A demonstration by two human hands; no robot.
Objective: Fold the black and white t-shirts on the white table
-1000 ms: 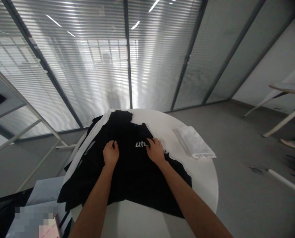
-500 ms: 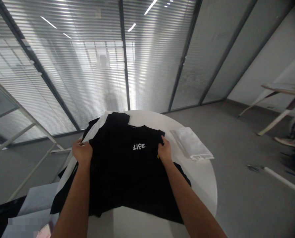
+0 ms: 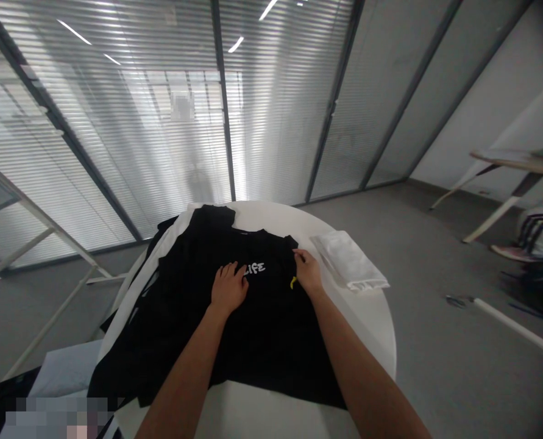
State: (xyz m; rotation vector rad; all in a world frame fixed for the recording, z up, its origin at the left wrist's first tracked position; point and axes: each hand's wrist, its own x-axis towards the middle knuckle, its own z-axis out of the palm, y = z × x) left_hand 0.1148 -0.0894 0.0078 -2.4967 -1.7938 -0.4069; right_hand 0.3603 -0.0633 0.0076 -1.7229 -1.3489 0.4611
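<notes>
- Currently, a black T-shirt (image 3: 262, 329) is being spread across a round white table (image 3: 381, 341), with its neckline being pointed toward the far rim and its hem being laid near the closer side.
- White lettering (image 3: 256, 268) on the chest is being partly covered by the left hand (image 3: 229, 286), which is being laid on the cloth with fingers loosely spread, nothing being gripped.
- At the shirt's outer edge, by the sleeve, the right hand (image 3: 308, 268) is being held narrow, thumb close to fingers; whether cloth is being pinched cannot be told.
- Just below those fingertips, a small yellow mark (image 3: 293, 282) is being shown on the shirt.
- A folded white packet (image 3: 351, 262) is being supported by the tabletop, right of the shirt.
- Beyond the table, daylight is being filtered through a blind-covered glass wall (image 3: 275, 110), divided by dark uprights.
- The grey floor (image 3: 422, 347) is being crossed at right by a white pole (image 3: 518, 329), with a wood-topped side table (image 3: 518, 161) being seen farther back.
- At left, a pale metal frame (image 3: 55, 229) is being shown, above grey packaging (image 3: 67, 369).
</notes>
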